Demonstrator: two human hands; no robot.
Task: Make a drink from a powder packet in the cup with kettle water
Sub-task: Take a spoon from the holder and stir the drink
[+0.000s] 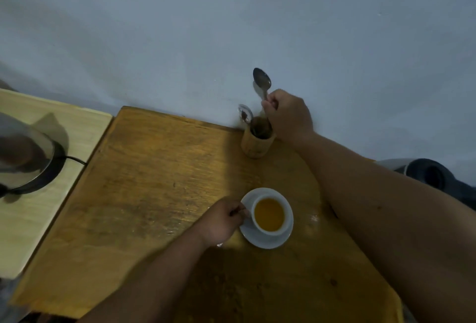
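Observation:
A white cup [269, 215] full of orange-brown liquid stands on a white saucer [283, 239] on the wooden table [154, 181]. My left hand [221, 219] pinches the cup's handle on its left side. My right hand [288, 115] is at the back of the table, closed around the handle of a metal spoon [262, 81] whose bowl points up, just above a wooden utensil holder [257, 142]. A steel kettle [23, 158] sits on its base at the far left. No powder packet is visible.
A second spoon [244, 113] sticks out of the holder against the pale wall. The kettle rests on a lighter side surface [31, 219], its black cord [76, 160] trailing toward the table. A dark rounded object [432, 176] lies at the right edge.

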